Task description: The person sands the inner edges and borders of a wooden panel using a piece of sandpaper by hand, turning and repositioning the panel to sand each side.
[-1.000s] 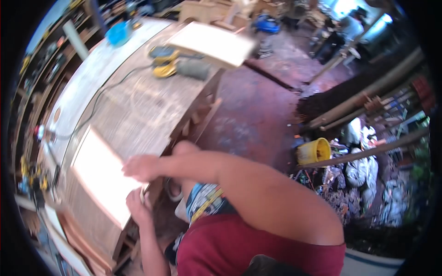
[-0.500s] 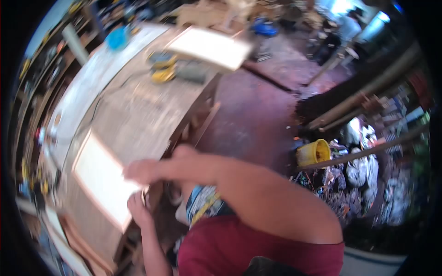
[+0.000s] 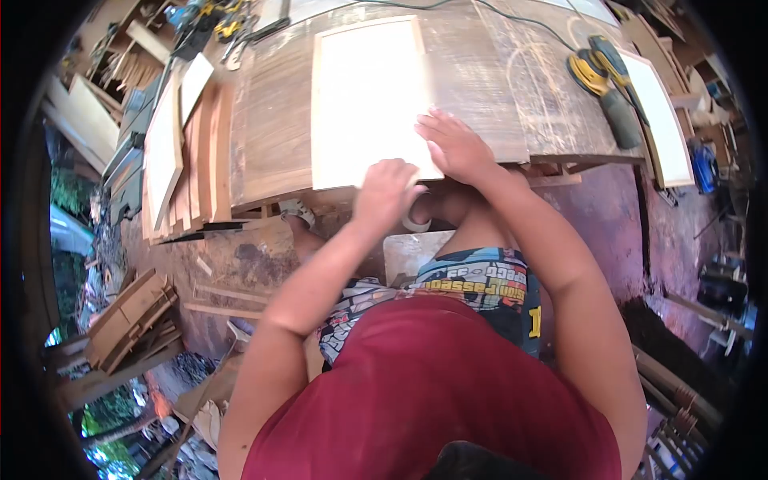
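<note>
A pale rectangular panel with a thin wooden border (image 3: 368, 100) lies on the wooden workbench (image 3: 276, 120), its near end at the bench's front edge. My left hand (image 3: 387, 194) is closed at the panel's near edge, fingers curled and thumb to the right. A small tan bit shows between thumb and fingers, too blurred to name. My right hand (image 3: 458, 146) rests on the panel's near right corner, with its fingers stretched out along the right edge.
A yellow-and-black power sander (image 3: 596, 76) sits on the bench at right, beside another pale panel (image 3: 660, 120). Boards and panels (image 3: 180, 152) lean at the bench's left end. A cord (image 3: 512, 18) runs along the back. Wood scraps (image 3: 132, 320) lie on the floor at left.
My view has swung round to face the bench squarely. My arms, crossed over each other before, are now apart, with the right hand flat on the panel and the left at its near edge.
</note>
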A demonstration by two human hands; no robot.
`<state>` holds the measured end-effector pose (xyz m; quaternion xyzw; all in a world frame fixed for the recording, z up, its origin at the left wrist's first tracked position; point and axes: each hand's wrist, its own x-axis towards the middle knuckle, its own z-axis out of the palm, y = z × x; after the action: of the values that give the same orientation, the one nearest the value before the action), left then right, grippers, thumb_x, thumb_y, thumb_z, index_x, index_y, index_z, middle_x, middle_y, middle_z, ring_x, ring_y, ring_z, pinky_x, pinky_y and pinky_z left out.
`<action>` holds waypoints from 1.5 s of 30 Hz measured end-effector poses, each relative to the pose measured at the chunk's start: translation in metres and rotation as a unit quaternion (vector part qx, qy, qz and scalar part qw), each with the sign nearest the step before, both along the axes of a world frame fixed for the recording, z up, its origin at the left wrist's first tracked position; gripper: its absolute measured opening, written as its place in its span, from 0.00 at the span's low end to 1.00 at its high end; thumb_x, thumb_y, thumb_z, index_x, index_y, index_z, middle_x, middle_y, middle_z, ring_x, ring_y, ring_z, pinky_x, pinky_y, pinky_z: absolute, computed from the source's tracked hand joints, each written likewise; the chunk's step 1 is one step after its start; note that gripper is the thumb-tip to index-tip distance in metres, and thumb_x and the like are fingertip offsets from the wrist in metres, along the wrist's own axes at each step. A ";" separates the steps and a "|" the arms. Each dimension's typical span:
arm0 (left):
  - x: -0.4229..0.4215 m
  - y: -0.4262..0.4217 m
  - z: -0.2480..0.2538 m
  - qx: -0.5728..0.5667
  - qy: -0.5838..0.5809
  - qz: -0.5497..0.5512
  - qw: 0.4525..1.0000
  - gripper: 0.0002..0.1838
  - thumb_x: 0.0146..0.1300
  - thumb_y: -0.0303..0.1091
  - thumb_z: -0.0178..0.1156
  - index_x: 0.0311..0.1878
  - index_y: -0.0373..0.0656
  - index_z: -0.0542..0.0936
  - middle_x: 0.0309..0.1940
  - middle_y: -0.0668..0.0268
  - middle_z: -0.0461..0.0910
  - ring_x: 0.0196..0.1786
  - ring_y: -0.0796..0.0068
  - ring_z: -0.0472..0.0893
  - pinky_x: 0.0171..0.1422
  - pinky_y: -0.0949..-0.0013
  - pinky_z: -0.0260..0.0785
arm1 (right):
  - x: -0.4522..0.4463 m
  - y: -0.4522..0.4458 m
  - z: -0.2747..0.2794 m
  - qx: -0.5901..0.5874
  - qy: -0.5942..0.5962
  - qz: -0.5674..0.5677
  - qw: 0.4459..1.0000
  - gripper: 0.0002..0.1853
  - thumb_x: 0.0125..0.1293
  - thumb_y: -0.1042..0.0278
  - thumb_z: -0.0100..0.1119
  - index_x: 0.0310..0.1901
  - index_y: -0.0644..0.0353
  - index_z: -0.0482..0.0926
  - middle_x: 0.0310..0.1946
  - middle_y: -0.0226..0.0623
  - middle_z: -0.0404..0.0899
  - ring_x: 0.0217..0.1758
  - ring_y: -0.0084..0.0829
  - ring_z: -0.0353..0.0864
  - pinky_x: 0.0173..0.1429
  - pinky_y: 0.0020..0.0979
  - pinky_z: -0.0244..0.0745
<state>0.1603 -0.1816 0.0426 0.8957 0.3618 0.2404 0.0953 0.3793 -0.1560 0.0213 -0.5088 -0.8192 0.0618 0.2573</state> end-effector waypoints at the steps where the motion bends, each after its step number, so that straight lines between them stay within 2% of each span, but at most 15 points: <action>1: 0.008 -0.002 -0.004 0.006 -0.006 0.001 1.000 0.19 0.57 0.39 0.71 0.51 0.46 0.80 0.46 0.60 0.79 0.52 0.56 0.77 0.56 0.55 0.69 | 0.000 0.000 0.002 -0.014 0.016 0.008 1.000 0.22 0.68 0.70 0.52 0.64 0.57 0.76 0.69 0.41 0.72 0.77 0.45 0.64 0.78 0.48 0.60; 4: -0.002 0.001 -0.009 0.026 -0.020 -0.002 0.999 0.21 0.58 0.39 0.71 0.53 0.47 0.79 0.47 0.61 0.78 0.52 0.56 0.77 0.57 0.55 0.70 | 0.000 0.002 -0.001 -0.015 0.019 0.009 1.000 0.22 0.68 0.70 0.52 0.64 0.58 0.76 0.69 0.41 0.72 0.77 0.45 0.63 0.78 0.48 0.60; 9: -0.069 0.014 -0.003 0.023 0.026 0.024 0.999 0.19 0.58 0.40 0.70 0.51 0.46 0.80 0.47 0.60 0.79 0.53 0.56 0.77 0.58 0.55 0.70 | -0.001 0.002 -0.003 -0.015 0.021 0.010 1.000 0.23 0.69 0.68 0.50 0.65 0.57 0.75 0.69 0.41 0.72 0.78 0.45 0.62 0.79 0.48 0.57; 11: -0.093 0.019 0.000 0.023 0.046 0.031 0.998 0.19 0.58 0.40 0.70 0.51 0.45 0.80 0.46 0.60 0.79 0.53 0.56 0.77 0.59 0.55 0.69 | 0.001 0.001 -0.003 -0.027 -0.002 -0.002 1.000 0.24 0.70 0.65 0.50 0.67 0.55 0.75 0.72 0.37 0.69 0.79 0.39 0.60 0.81 0.44 0.55; 13: -0.102 0.023 0.003 0.018 0.042 0.022 0.999 0.19 0.58 0.39 0.71 0.51 0.46 0.81 0.47 0.60 0.79 0.52 0.56 0.78 0.57 0.55 0.70 | 0.001 0.000 -0.002 -0.028 0.003 -0.003 1.000 0.24 0.70 0.66 0.50 0.67 0.56 0.74 0.72 0.38 0.69 0.79 0.41 0.61 0.81 0.46 0.55; 14: -0.098 0.022 0.004 0.016 0.042 0.019 0.999 0.19 0.58 0.39 0.71 0.51 0.46 0.81 0.47 0.60 0.79 0.52 0.56 0.78 0.57 0.55 0.70 | 0.000 0.000 -0.002 -0.029 0.006 0.003 1.000 0.24 0.70 0.67 0.50 0.67 0.56 0.74 0.71 0.40 0.70 0.79 0.44 0.61 0.80 0.47 0.56; 22: -0.006 0.006 -0.002 0.005 -0.004 -0.021 1.000 0.19 0.59 0.42 0.70 0.50 0.45 0.81 0.45 0.61 0.79 0.51 0.57 0.78 0.56 0.56 0.69 | 0.001 0.001 -0.004 -0.031 -0.001 0.002 1.000 0.24 0.69 0.67 0.50 0.66 0.56 0.75 0.71 0.40 0.70 0.79 0.43 0.60 0.80 0.46 0.56; 25: 0.014 0.003 -0.003 -0.003 -0.028 -0.012 1.000 0.16 0.58 0.41 0.70 0.47 0.46 0.82 0.43 0.62 0.79 0.50 0.57 0.77 0.55 0.55 0.69 | 0.002 0.001 -0.003 -0.029 0.000 0.003 1.000 0.24 0.69 0.67 0.51 0.66 0.56 0.75 0.71 0.40 0.70 0.79 0.43 0.61 0.80 0.46 0.56; 35: 0.009 0.010 0.002 -0.078 -0.068 0.024 0.994 0.07 0.60 0.35 0.69 0.40 0.47 0.85 0.40 0.62 0.80 0.49 0.56 0.77 0.56 0.55 0.69 | 0.002 0.001 -0.001 -0.025 0.003 0.004 1.000 0.24 0.68 0.67 0.51 0.66 0.56 0.75 0.71 0.40 0.70 0.78 0.43 0.61 0.79 0.47 0.57; 38: 0.012 0.011 0.008 -0.084 -0.037 0.050 0.995 0.05 0.60 0.33 0.68 0.38 0.47 0.86 0.39 0.63 0.81 0.49 0.57 0.78 0.56 0.56 0.69 | 0.001 0.000 -0.002 -0.029 0.001 -0.002 1.000 0.24 0.68 0.66 0.52 0.66 0.56 0.75 0.71 0.40 0.69 0.79 0.43 0.61 0.79 0.47 0.57; 45: 0.017 0.014 0.007 -0.093 -0.036 0.027 0.995 0.05 0.60 0.33 0.67 0.39 0.47 0.86 0.39 0.64 0.82 0.47 0.58 0.79 0.56 0.57 0.70 | 0.002 0.001 -0.003 -0.025 -0.002 0.006 1.000 0.24 0.69 0.64 0.52 0.66 0.54 0.75 0.71 0.38 0.70 0.79 0.41 0.60 0.80 0.47 0.57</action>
<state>0.1773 -0.1680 0.0496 0.8637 0.4030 0.2402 0.1842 0.3811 -0.1549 0.0188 -0.5105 -0.8208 0.0823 0.2428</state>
